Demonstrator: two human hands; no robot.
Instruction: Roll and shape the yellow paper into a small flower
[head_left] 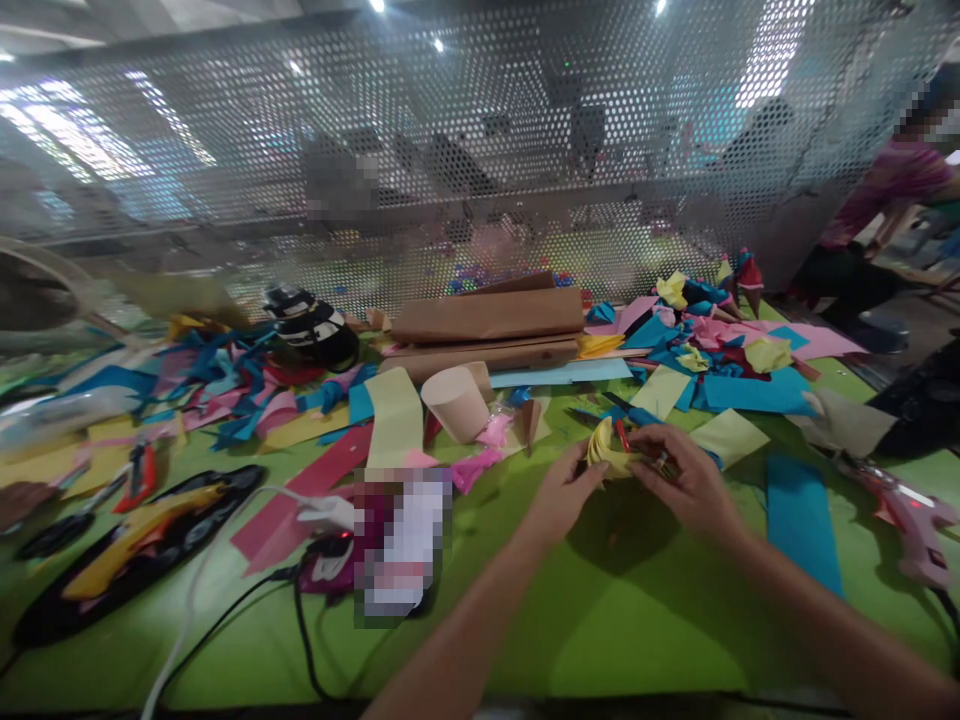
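Note:
Between my two hands, above the green table, is a piece of yellow crepe paper with curved folds. My left hand pinches its left side between thumb and fingers. My right hand grips the right side, its fingers curled in. A small red item shows just behind the paper, between the hands; I cannot make out what it is. Dark-bladed scissors with blue handles lie just beyond my hands. A blue paper strip lies to the right of my right forearm.
A pink glue gun lies at the right edge. A tape roll, brown paper rolls and coloured paper scraps line the back. Left are a purple power strip with cables, a black tray and red-handled pliers. A perforated metal panel stands behind.

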